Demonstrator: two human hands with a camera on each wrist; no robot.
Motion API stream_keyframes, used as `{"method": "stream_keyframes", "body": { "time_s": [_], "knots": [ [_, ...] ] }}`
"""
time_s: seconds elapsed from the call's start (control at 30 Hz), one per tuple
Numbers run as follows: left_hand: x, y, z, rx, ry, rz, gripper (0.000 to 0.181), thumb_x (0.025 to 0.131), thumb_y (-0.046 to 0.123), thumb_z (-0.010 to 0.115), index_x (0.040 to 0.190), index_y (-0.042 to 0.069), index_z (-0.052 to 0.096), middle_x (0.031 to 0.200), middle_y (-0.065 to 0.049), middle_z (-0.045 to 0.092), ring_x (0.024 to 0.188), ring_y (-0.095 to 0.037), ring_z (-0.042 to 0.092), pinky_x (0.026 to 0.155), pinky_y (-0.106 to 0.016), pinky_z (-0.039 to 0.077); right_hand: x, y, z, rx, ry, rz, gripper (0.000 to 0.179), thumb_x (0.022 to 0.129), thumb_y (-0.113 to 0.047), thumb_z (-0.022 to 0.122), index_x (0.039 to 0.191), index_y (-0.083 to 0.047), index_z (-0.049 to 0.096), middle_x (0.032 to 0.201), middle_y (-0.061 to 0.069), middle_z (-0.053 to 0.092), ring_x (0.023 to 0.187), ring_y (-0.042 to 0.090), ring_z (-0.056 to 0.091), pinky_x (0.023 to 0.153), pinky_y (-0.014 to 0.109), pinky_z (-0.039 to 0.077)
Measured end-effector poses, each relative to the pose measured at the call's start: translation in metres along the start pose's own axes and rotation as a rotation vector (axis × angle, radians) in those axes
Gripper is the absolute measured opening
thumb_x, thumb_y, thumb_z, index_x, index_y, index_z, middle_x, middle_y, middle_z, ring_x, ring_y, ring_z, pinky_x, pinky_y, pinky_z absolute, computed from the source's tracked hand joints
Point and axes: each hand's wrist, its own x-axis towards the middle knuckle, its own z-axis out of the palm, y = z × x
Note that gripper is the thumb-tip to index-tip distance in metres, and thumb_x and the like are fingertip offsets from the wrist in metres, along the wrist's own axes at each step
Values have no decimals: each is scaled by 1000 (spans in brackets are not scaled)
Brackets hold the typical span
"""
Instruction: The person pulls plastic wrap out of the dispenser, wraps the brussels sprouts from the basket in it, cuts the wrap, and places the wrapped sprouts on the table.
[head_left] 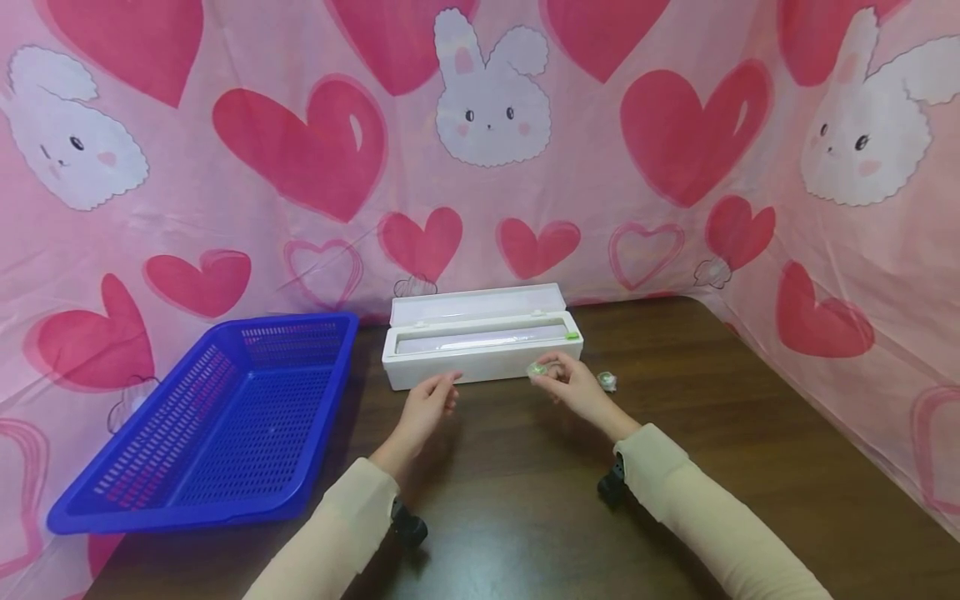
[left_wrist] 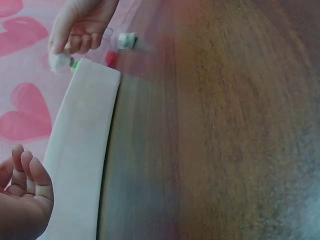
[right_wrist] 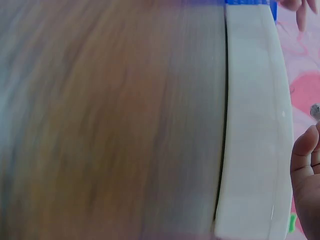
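A long white box (head_left: 465, 363) with its lid (head_left: 480, 305) raised lies across the table; it looks like a cling film dispenser. Inside it runs a whitish roll (head_left: 480, 339), and a green slider (head_left: 572, 335) sits at its right end. My right hand (head_left: 566, 385) pinches a small translucent white piece with green (head_left: 536, 370) between thumb and fingers, in front of the box's right part. A similar small piece (head_left: 607, 382) lies on the table just right of that hand. My left hand (head_left: 429, 405), fingers loosely bent and holding nothing, hovers by the box's front left.
A big blue plastic basket (head_left: 318, 433) with slotted walls stands on the left. The brown wooden table (head_left: 525, 517) backs onto a pink cloth (head_left: 585, 175) with hearts and rabbits, which also hangs along both sides.
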Motion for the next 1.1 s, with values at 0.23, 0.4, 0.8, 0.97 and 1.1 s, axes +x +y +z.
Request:
{"method": "stream_keyframes", "body": {
  "time_s": [0.23, 0.4, 0.8, 0.97, 1.1],
  "knots": [
    [4, 5, -6, 29, 49, 69, 35, 98, 21, 46, 116, -7, 58, 80, -11, 55, 71, -18, 51, 67, -32, 47, 5, 31, -15, 5, 41, 22, 26, 87, -4, 62, 107, 7, 50, 63, 2, 50, 54, 12, 47, 53, 27, 43],
    [6, 10, -10, 88, 98, 104, 33, 97, 19, 46, 115, -5, 60, 82, -12, 55, 70, -19, 51, 65, -29, 44, 6, 41, -24, -60, 71, 53, 29, 87, -12, 64, 108, 2, 51, 63, 0, 51, 55, 13, 48, 53, 27, 43],
    [13, 12, -14, 146, 176, 130, 33, 96, 19, 48, 119, -2, 58, 107, -24, 59, 99, -38, 55, 83, -42, 45, 3, 45, -42, -122, 22, 178, 31, 87, -20, 65, 106, -1, 51, 66, 5, 54, 58, 17, 50, 53, 31, 45],
    [13, 9, -16, 157, 189, 136, 32, 95, 16, 48, 118, -4, 59, 109, -24, 59, 98, -34, 56, 84, -42, 45, 0, 53, -49, -119, -18, 209, 31, 87, -22, 65, 102, 1, 50, 64, 5, 54, 56, 16, 51, 51, 29, 46],
    [13, 8, -17, 170, 213, 130, 31, 95, 17, 50, 117, -2, 60, 110, -23, 60, 99, -30, 56, 85, -41, 44, 0, 56, -51, -143, -11, 293, 31, 87, -20, 64, 103, 2, 51, 67, 7, 56, 57, 16, 52, 52, 29, 47]
  ]
}}
